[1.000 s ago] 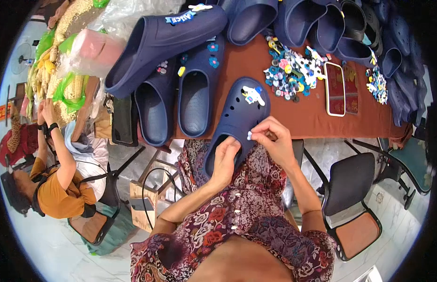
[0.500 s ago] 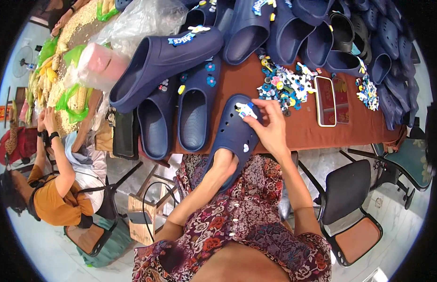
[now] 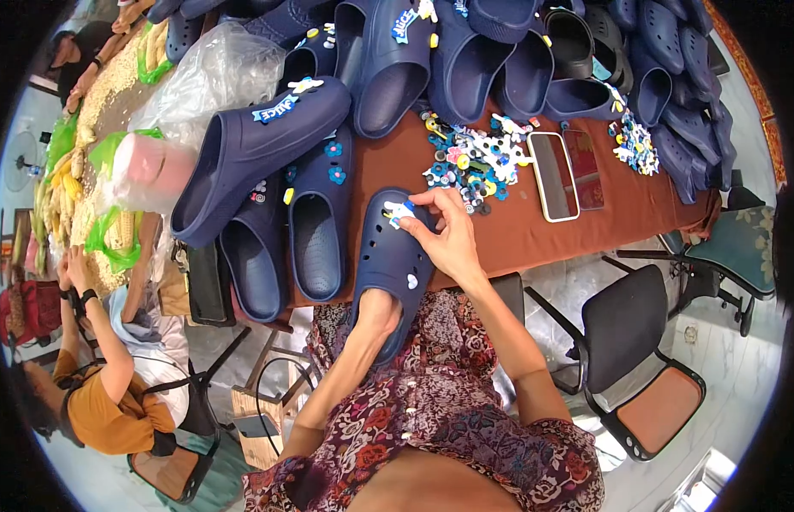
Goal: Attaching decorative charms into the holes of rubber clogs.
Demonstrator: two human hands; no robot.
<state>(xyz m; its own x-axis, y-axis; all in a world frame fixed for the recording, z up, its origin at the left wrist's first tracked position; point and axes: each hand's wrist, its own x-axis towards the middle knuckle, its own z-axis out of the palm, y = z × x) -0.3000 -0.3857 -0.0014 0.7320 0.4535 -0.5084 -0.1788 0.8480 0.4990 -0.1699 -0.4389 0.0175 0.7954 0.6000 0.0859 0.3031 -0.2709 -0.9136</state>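
A navy blue clog (image 3: 384, 264) with round holes lies at the table's near edge, toe pointing away from me. My left hand (image 3: 379, 312) is pushed into it through the foot opening, so its fingers are hidden. With thumb and fingertips, my right hand (image 3: 452, 239) pinches a white, blue and yellow shoe charm (image 3: 397, 212) against the clog's toe. A small pale heart charm (image 3: 411, 280) sits on the clog's side. Beyond my right hand spreads a pile of mixed charms (image 3: 482, 158). Left of the clog lies another navy clog (image 3: 316, 247) with blue flower charms.
One decorated clog (image 3: 252, 145) rests across others on the left. More clogs (image 3: 474, 68) crowd the far side of the brown-covered table (image 3: 508, 235). A white-edged phone (image 3: 552, 175) lies to the right. An office chair (image 3: 627, 324) stands at right; a seated person (image 3: 115, 384) works at left.
The view has shifted, so the table and its things sit farther left and mostly lower. My right hand still pinches the charm at the toe, and my left hand stays inside the clog.
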